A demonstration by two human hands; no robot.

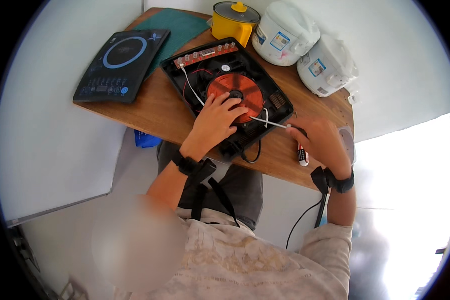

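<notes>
An induction cooker base [220, 142] lies opened on the wooden table in front of me, its black shell showing a round copper coil [252, 95] and a strip circuit board [205, 53] along the far edge. My left hand [215, 120] rests on the near left part of the coil, fingers spread and holding nothing. In my right hand [317, 140] is a screwdriver [269, 122]. Its thin shaft points left, with the tip at the coil's near right edge. Most of the handle is hidden by my fingers.
The cooker's black glass top panel [122, 65] lies at the left, partly over a green mat [177, 27]. A yellow pot [232, 25] and two white rice cookers [285, 32] stand behind. Near my right hand lies a small red, black and white object [302, 156]. A power cord [257, 154] loops near the front edge.
</notes>
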